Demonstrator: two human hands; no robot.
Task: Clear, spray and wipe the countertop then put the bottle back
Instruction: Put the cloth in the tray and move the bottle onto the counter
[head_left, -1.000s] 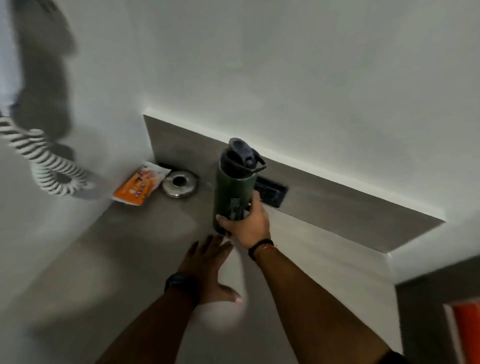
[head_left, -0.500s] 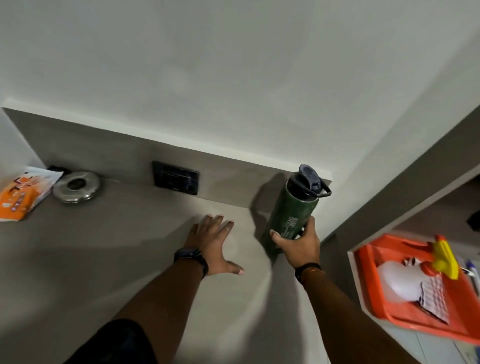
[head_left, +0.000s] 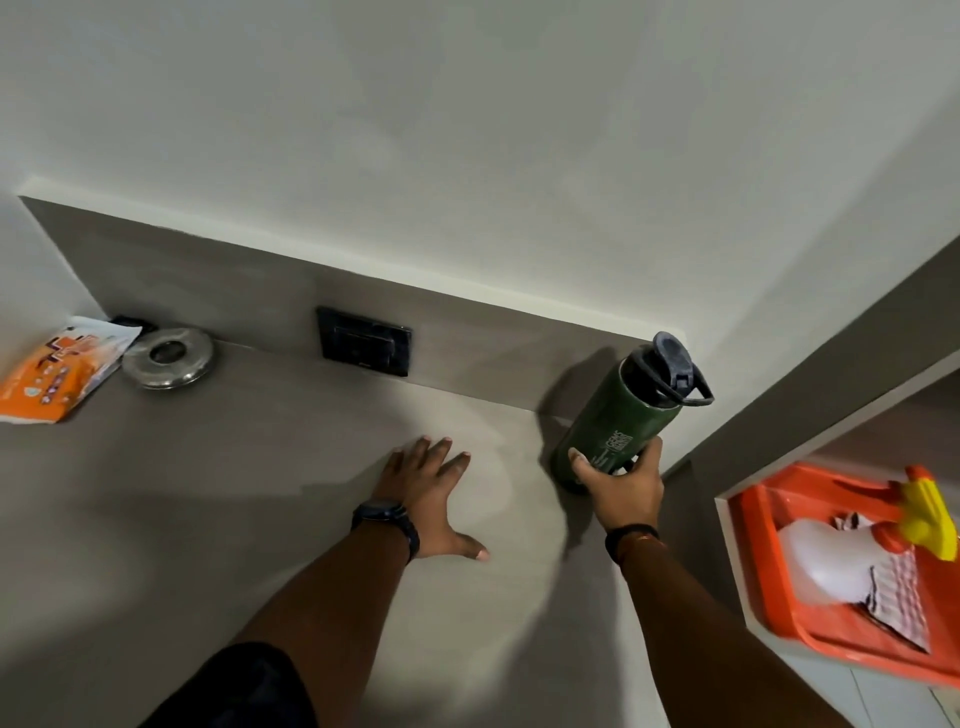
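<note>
A dark green water bottle (head_left: 621, 415) with a black lid stands at the far right corner of the grey countertop (head_left: 260, 493), against the backsplash. My right hand (head_left: 623, 480) grips its lower part. My left hand (head_left: 434, 499) rests flat on the counter with fingers spread, left of the bottle. On a lower shelf to the right, an orange tray (head_left: 769, 587) holds a white spray bottle (head_left: 826, 556) with a yellow and orange trigger and a checked cloth (head_left: 893, 597).
An orange and white packet (head_left: 57, 371) and a round steel lid (head_left: 169, 356) lie at the counter's far left corner. A black switch plate (head_left: 363, 340) is set in the backsplash. A white wall rises behind.
My right hand has carried the green bottle from the counter's middle to the far right corner. The view has swung right, bringing the orange tray into sight. My left hand stays flat.
</note>
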